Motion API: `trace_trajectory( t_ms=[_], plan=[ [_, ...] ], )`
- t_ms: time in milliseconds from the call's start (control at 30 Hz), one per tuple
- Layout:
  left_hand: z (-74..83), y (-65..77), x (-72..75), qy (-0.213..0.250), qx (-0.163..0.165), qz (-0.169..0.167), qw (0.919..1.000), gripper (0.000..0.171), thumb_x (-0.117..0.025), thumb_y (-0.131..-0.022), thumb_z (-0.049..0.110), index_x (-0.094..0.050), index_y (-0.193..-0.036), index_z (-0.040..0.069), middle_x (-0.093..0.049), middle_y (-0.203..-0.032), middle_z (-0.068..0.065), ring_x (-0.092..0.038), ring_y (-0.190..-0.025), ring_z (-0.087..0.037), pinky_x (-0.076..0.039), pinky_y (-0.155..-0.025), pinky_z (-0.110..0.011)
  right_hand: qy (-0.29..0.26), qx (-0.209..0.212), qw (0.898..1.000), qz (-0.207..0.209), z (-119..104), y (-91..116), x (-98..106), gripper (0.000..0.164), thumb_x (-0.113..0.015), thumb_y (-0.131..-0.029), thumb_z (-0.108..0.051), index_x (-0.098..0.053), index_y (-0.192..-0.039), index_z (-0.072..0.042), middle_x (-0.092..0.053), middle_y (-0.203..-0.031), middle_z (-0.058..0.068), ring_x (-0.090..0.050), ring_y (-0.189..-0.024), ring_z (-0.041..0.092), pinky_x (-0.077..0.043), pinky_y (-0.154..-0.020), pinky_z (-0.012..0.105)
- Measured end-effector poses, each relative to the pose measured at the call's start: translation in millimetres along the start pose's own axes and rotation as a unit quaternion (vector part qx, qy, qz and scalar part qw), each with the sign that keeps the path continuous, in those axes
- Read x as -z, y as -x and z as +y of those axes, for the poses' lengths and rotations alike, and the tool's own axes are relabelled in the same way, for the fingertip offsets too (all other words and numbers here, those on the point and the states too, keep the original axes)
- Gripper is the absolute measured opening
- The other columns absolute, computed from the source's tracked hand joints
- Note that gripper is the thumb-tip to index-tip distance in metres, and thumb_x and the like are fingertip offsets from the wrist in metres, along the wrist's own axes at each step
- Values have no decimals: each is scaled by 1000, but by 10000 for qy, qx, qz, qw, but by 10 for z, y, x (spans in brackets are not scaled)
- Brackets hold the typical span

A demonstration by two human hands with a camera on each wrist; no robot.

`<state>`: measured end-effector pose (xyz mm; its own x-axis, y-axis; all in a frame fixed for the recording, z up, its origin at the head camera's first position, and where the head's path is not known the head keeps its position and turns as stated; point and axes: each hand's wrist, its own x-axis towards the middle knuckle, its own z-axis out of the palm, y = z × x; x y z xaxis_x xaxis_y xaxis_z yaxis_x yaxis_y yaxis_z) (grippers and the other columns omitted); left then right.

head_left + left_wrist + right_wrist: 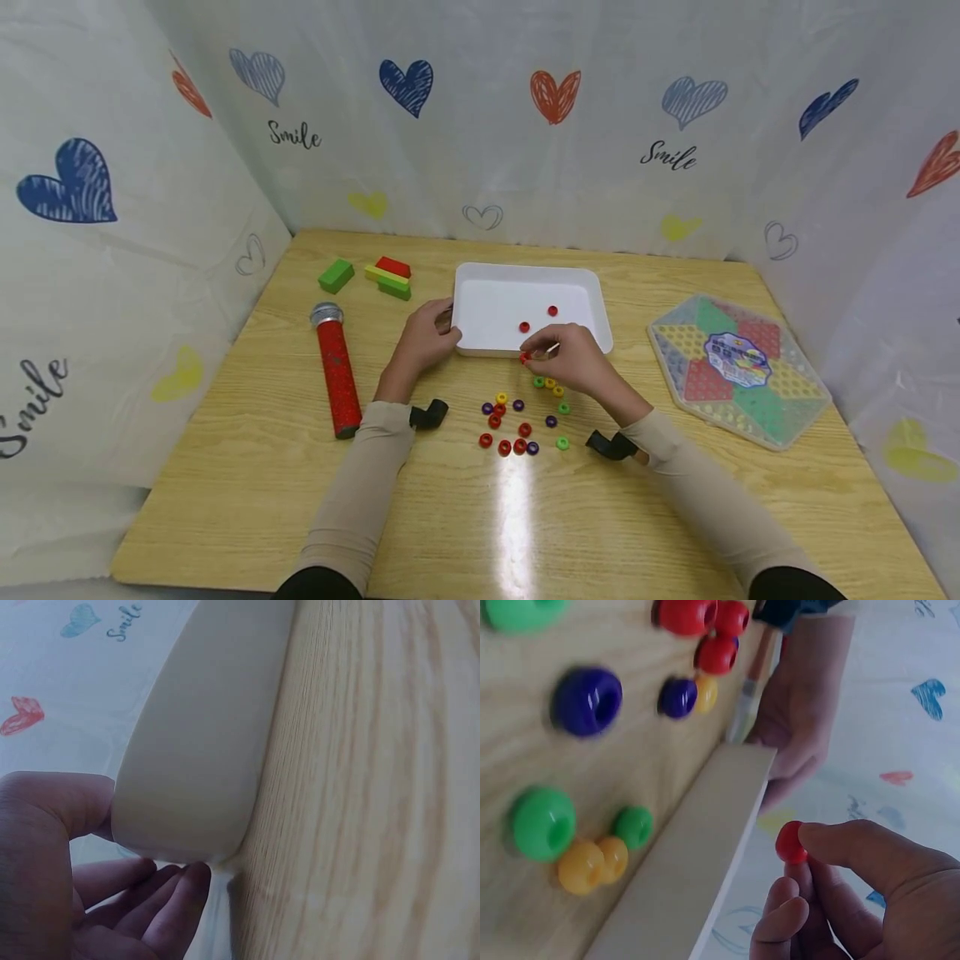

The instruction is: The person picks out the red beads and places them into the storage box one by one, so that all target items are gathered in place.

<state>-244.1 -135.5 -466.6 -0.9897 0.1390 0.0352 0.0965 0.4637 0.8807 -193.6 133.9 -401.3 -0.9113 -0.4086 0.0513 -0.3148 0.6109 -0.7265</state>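
Note:
A white rectangular tray (487,304) stands on the table with two red beads inside, one red bead (552,311) a little behind the other (524,327). My left hand (429,337) grips the tray's left front corner, its thumb over the rim and its fingers against the outside. Between thumb and fingertips, my right hand (573,358) pinches a red bead (791,842) at the tray's front edge. Loose on the table before the tray lie several red beads (494,422), purple beads (551,422), green beads (562,443) and yellow beads (502,398).
To the left lies a red toy microphone (339,375) with a silver head. Behind it are a green block (336,275) and a small group of red, yellow and green blocks (393,267). A clear hexagonal case (727,392) with coloured sections lies at the right.

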Motion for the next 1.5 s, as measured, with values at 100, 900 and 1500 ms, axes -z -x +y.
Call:
trace_trajectory(
  t_ms=[100, 900, 1500],
  plan=[
    [3, 2, -8, -18, -2, 9, 10000, 62, -60, -88, 10, -48, -149, 3, -51, -147, -16, -54, -136, -29, -52, -108, -39, 157, -84, 9998, 121, 19, -98, 52, 18, -79, -81, -8, -80, -100, -8, -75, -95, 7, -66, -85, 18, -58, -74, 28],
    [-3, 6, -21, 31, -37, 29, 10000, 61, -60, -89, 8, -49, -149, 2, -52, -146, -16, -55, -135, -29, -52, -107, -37, 386, -923, 9950, -55, 340, -443, 60, 21, -79, -83, -10, -79, -103, -5, -75, -97, 11, -62, -84, 21, -52, -72, 26],
    [-12, 0, -10, -48, -59, 9, 10000, 62, -60, -89, 9, -47, -149, 0, -52, -146, -18, -55, -135, -30, -52, -108, -38, 499, -874, 9947, -221, 463, -490, 12, 18, -80, -82, -9, -80, -99, -4, -75, -94, 10, -63, -81, 18, -52, -70, 25]
  ],
)
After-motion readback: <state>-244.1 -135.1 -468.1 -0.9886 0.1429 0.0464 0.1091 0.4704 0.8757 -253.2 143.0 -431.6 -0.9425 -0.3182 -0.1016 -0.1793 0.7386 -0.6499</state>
